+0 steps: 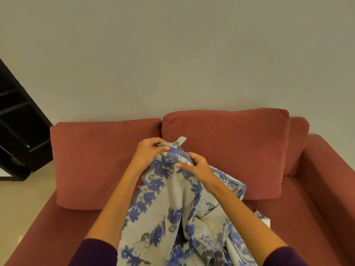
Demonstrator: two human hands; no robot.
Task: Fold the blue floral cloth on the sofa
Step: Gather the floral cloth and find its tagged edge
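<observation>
The blue floral cloth [165,214] is white with blue flowers and a scalloped blue border. It hangs bunched from both hands down over the red sofa [57,231]. My left hand [147,153] pinches the cloth's top edge beside a small white label [179,142]. My right hand [196,166] grips the same edge a little to the right and lower. The two hands are close together in front of the back cushions. The cloth's lower part runs out of view at the bottom edge.
Two red back cushions [230,146] lean against a plain pale wall. The sofa's right armrest [330,181] rises at the right. A dark shelf unit [17,127] stands at the left over a pale tiled floor [17,206].
</observation>
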